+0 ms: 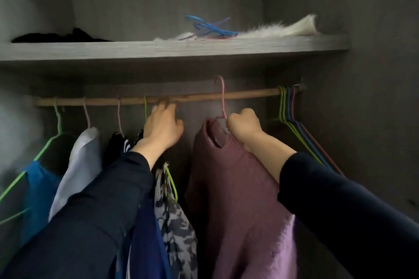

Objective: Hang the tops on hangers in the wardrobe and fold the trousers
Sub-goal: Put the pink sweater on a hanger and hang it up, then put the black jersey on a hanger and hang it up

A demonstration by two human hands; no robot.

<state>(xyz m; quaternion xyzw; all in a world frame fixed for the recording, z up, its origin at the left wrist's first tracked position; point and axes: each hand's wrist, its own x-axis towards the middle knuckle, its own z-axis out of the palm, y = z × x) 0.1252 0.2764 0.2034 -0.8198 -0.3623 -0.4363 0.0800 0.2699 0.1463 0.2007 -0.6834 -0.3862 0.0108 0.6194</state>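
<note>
Okay, the free span on the round wooden rail runs from the left hand to the bunch of bare green, blue and pink wire hangers. That bunch is packed at the rail's right end, just beside the grey wardrobe side wall. The grey wooden shelf sits close above the rail, so there's little headroom. Left of the span the rail is crowded with several hung tops. The nearest is the black-and-white patterned top, right under the left wrist.

Left fingertips are up at the rail. It's blurred, so can't tell if they wrap it or just touch. Right hand is a closed fist round the neck of the thin pink wire hanger, at the collar of the mauve ribbed knit sweater. The sweater hangs below and left of the fist, inside the free span. The hook top stands above the rail line and below the shelf. Can't tell whether it's over the rail.
</note>
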